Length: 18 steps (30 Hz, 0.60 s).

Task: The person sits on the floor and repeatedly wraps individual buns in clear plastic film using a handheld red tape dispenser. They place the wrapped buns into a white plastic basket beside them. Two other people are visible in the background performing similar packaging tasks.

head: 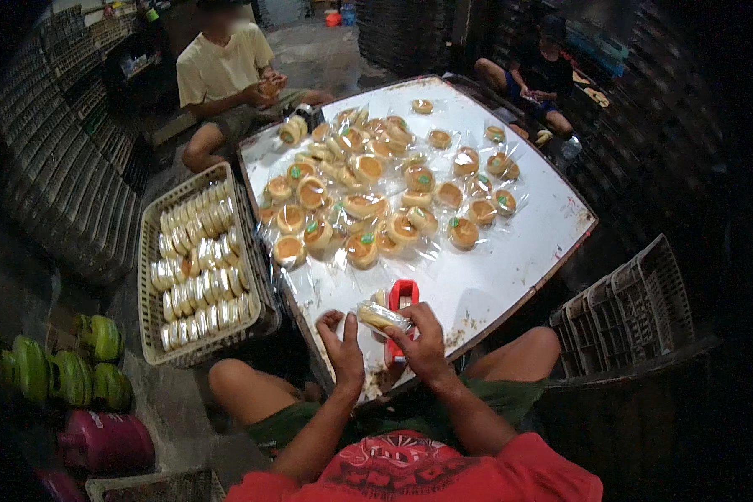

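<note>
A round bread in clear plastic wrap point(381, 317) is held on edge by my right hand point(421, 342), fingers on its right end. My left hand point(342, 351) is just left of that bread, thumb and fingers apart; nothing shows between them. Beneath and behind my right hand, a red tape dispenser point(404, 290) stands on the white tabletop point(508, 276). Part of another bread shows behind the held one. Farther back lies a loose spread of round breads in clear bags point(361, 248), several with green labels.
Left of the table, a cream plastic crate point(147, 301) holds rows of wrapped breads. A person point(226, 75) sits at the back left, another point(543, 81) at the back right. Stacked crates point(627, 307) stand at right. Green gas cylinders point(69, 370) and a pink one point(110, 439) are at lower left.
</note>
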Each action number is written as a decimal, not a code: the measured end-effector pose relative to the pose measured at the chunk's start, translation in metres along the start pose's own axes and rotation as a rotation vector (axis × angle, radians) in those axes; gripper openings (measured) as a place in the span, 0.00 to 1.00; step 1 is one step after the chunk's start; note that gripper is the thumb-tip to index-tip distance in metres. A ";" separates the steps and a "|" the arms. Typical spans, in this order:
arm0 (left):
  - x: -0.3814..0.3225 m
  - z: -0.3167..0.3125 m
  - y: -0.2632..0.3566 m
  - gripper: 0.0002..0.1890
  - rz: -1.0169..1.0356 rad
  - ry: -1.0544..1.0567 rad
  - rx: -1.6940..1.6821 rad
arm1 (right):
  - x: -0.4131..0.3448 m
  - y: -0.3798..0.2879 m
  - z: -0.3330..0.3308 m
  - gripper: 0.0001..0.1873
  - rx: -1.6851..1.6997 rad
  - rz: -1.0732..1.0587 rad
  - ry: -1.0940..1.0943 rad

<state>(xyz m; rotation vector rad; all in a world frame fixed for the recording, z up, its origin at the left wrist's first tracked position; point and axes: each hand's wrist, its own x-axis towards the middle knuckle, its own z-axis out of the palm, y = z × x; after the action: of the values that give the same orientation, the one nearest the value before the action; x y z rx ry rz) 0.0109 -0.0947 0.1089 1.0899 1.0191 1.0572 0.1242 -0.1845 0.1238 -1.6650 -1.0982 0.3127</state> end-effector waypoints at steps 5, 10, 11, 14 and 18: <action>0.045 0.003 -0.058 0.31 -0.097 -0.107 -0.204 | 0.051 0.045 0.016 0.19 0.128 0.098 -0.168; 0.099 0.006 -0.134 0.27 -0.022 -0.389 0.523 | 0.181 0.154 -0.009 0.24 -0.300 0.120 0.310; 0.100 0.007 -0.141 0.26 -0.048 -0.405 0.684 | 0.201 0.174 -0.008 0.27 -0.498 0.053 0.410; 0.085 0.003 -0.135 0.24 0.452 0.077 0.993 | 0.227 0.209 -0.010 0.31 -0.537 0.245 0.211; 0.090 -0.016 -0.080 0.20 0.168 -0.160 0.378 | 0.194 0.178 -0.013 0.22 -0.360 0.180 0.166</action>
<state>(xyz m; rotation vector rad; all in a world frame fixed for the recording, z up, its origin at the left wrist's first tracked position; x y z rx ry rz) 0.0236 -0.0152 0.0185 1.5647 1.0354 0.9109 0.3278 -0.0427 0.0353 -2.0759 -0.9185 0.0899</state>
